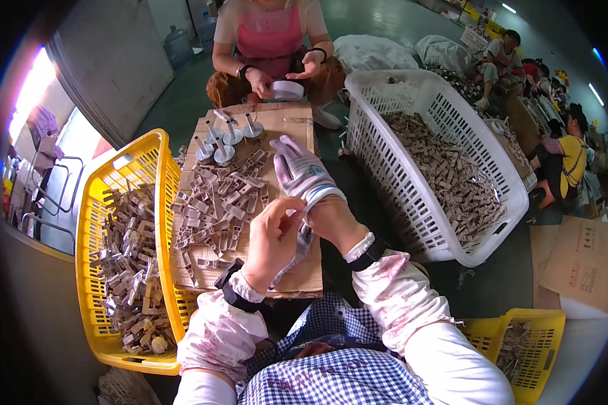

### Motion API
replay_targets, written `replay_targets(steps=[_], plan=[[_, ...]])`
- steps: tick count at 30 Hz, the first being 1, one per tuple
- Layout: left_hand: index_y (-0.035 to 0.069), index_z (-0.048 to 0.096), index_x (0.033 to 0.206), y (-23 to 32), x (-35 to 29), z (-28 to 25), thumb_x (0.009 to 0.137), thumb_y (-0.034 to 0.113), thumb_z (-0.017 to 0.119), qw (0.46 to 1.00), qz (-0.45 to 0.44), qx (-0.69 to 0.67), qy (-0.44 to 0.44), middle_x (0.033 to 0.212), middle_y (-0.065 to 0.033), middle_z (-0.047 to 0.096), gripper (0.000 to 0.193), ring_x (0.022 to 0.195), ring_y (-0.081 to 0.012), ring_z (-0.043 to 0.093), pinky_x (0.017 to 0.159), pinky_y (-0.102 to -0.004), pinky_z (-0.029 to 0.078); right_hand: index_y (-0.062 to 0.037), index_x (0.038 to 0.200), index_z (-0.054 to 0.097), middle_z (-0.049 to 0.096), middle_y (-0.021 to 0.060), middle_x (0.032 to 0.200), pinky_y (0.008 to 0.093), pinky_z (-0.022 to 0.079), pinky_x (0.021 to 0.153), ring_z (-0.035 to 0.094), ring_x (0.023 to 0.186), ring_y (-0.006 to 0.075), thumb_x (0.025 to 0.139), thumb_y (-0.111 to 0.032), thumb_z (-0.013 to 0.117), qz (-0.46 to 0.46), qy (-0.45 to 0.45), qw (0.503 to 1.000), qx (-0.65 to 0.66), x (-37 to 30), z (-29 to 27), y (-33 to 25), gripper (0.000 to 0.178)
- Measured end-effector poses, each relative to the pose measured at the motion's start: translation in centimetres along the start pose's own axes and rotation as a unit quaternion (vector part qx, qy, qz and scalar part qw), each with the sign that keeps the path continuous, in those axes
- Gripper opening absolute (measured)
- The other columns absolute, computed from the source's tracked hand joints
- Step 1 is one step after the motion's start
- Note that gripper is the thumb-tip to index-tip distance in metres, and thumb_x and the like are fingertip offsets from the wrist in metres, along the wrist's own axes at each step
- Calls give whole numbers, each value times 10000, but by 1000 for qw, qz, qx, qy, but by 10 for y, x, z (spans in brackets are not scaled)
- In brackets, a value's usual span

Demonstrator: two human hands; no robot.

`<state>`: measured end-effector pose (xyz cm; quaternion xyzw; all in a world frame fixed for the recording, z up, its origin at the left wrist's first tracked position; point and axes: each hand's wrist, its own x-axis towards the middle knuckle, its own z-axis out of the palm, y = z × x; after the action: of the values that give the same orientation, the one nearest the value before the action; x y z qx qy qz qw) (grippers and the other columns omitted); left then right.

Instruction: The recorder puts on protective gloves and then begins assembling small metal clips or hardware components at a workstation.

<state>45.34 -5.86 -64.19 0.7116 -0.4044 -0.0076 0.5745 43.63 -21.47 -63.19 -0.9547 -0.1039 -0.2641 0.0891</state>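
Observation:
My right hand (331, 210) wears a knitted glove (302, 174) with pale, grey and pink stripes. Its fingers stretch forward and hold nothing. My bare left hand (271, 237) pinches the glove's cuff at the right wrist. A grey strip of knitted fabric (297, 256) hangs below the left fingers; whether it is a second glove I cannot tell. Beside my hands, a heap of small metal clips (226, 202) lies on a cardboard-topped surface (294, 275). Several round metal discs with upright stems (232, 135) stand at its far end.
A yellow basket (165, 202) of metal parts stands left, a white basket (412, 196) of similar parts right. Across from me sits a person (270, 40) holding a roll of tape (286, 90). Another yellow basket (547, 344) and cardboard sheets (577, 263) lie at right.

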Motion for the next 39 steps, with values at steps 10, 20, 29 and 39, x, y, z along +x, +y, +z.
replay_targets(steps=[10,20,29,39], plan=[[50,544,917,3,13,-7,887,69,627,907,-280,-294,-108,739,-12,533,90,559,-46,459,484,-233,376,-89,1401,463,460,184,1423,412,357,1121,432,1322,352,940,-212,560,139,73,939,306,-11,14,-9,487],[102,644,852,4,7,5,676,10,651,967,102,229,46,587,-51,557,199,524,-251,594,518,-343,478,-72,1401,458,442,179,1449,378,329,1137,422,1341,322,958,-392,555,78,21,996,-37,-10,68,-20,555],[84,665,885,31,-1,8,668,8,700,950,203,236,-29,705,-50,650,233,609,-248,652,589,-345,508,-105,1572,226,248,29,1620,180,299,1098,382,1379,108,1006,-118,311,149,-56,818,553,-25,53,-11,573],[46,677,952,25,-3,1,804,-39,718,995,95,14,40,892,-55,629,175,618,-134,585,550,-263,487,-56,1377,451,443,132,1485,551,163,1193,330,1420,301,1022,-511,344,233,313,-18,921,20,-23,22,587]])
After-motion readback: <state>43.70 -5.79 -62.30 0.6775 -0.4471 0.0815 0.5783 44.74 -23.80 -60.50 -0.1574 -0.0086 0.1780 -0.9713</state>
